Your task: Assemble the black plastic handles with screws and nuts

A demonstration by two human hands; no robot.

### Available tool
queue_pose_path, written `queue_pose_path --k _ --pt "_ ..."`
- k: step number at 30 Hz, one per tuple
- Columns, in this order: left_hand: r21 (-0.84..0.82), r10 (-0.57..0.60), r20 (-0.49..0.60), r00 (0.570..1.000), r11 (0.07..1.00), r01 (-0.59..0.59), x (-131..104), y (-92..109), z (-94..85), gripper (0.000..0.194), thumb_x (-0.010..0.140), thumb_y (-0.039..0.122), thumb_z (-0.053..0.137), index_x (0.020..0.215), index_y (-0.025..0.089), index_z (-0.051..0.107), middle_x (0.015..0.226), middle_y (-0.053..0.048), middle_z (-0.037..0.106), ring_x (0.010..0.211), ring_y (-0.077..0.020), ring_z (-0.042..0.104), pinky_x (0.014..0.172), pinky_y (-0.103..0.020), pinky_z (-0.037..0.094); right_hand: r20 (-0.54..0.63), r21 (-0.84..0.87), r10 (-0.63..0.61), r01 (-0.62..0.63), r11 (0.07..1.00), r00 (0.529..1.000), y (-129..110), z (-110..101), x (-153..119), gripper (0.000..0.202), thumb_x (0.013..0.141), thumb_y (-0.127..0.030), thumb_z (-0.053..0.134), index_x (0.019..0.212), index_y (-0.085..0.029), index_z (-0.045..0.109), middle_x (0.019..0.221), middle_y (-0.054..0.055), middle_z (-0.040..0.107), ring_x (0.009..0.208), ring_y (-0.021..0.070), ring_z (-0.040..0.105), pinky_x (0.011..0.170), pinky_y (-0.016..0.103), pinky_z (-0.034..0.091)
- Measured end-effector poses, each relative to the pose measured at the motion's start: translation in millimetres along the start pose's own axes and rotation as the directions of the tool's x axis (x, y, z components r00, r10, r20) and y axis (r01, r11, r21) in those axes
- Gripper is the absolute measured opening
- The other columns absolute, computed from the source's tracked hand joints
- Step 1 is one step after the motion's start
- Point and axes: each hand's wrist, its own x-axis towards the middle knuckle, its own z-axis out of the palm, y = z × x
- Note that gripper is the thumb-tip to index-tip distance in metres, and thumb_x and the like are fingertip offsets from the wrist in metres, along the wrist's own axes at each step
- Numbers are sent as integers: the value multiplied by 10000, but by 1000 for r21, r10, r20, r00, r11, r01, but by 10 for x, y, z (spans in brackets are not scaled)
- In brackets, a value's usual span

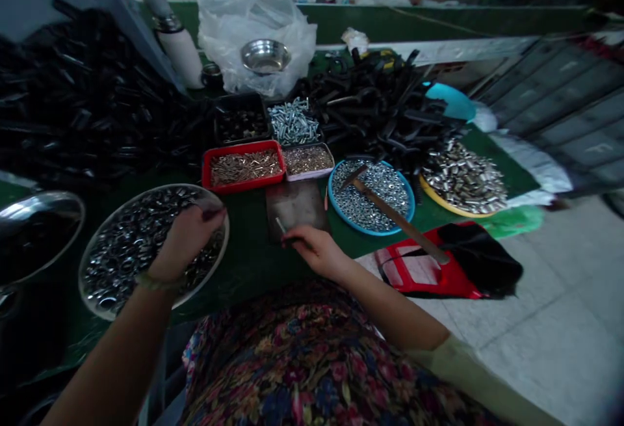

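carefully, starting leftmost: i have the left grip (188,234) above the right side of the round tray (227,234), among shiny dark parts (141,237); it is blurred, so i cannot tell whether its fingers hold one. further right, my right grip (319,250) is narrow, pinching what looks like a small bright pin (280,224) over the flat dark plate (299,201). i'd pinch lightly, leaving the pin's free end exposed, and take single parts near the rim. rightmost, a hammer (397,219) lies across the blue tray (374,231).
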Motion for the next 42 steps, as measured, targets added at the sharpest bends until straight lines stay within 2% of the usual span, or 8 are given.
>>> queue_pose_path --k 3,8,15,24,28,32,36,42 --pt "-542 -41 209 977 827 151 -165 421 168 270 730 365 676 964 244 614 923 -32 699 876 -218 663 830 -362 534 110 -80 -115 124 989 987 -40 -80 -62 301 896 -142 441 1129 -241 603 1079 58 675 1016 171 638 874 307 519" --pt "-698 161 376 912 697 165 -148 1012 602 492 660 245 754 1095 238 526 886 -11 684 830 -175 668 765 -302 533 -80 -123 -105 95 988 991 55 -353 -215 419 890 -140 446 1273 -279 546 1177 46 661 1090 185 624 943 357 509" --pt "-257 460 271 845 881 -397 436 1722 1414 70 837 158 571 892 188 603 843 -80 659 933 -232 638 904 -347 447 -544 23 143 -156 988 827 307 -853 -721 273 915 -198 461 1161 -255 561 1012 48 698 933 173 687 881 396 549" --pt "66 571 365 735 772 -633 475 1923 1768 175 856 99 467 844 167 628 945 -115 643 941 -229 602 890 -344 437 -584 353 337 -143 925 739 400 -906 -810 222 869 -341 566 1065 -238 552 975 45 692 779 168 703 782 398 592" --pt "-345 489 251 835 851 -395 522 1809 1664 87 814 159 555 839 168 638 830 -43 636 774 -165 592 768 -288 454 -542 380 340 -137 915 768 350 -833 -717 220 871 -346 571 1060 -235 573 930 30 683 757 154 703 767 367 591" --pt "-813 290 278 916 579 64 408 1682 1501 175 742 179 638 915 162 657 719 19 604 616 -85 530 606 -207 425 -453 349 307 -150 925 837 253 -756 -614 184 874 -300 556 1046 -241 587 926 26 670 765 147 707 748 330 586" --pt "-922 140 310 940 287 262 218 1550 1287 178 662 178 738 822 141 670 737 6 649 631 -67 572 617 -182 456 -350 278 259 -164 946 900 165 -659 -510 201 888 -249 519 1078 -252 584 953 27 669 809 147 704 776 319 572" --pt "-911 17 406 914 85 403 -5 1362 1057 178 639 163 773 750 125 639 781 -26 705 689 -86 644 667 -176 515 -220 189 193 -152 970 956 101 -505 -372 253 904 -192 495 1134 -257 576 935 19 686 854 147 688 819 314 542"
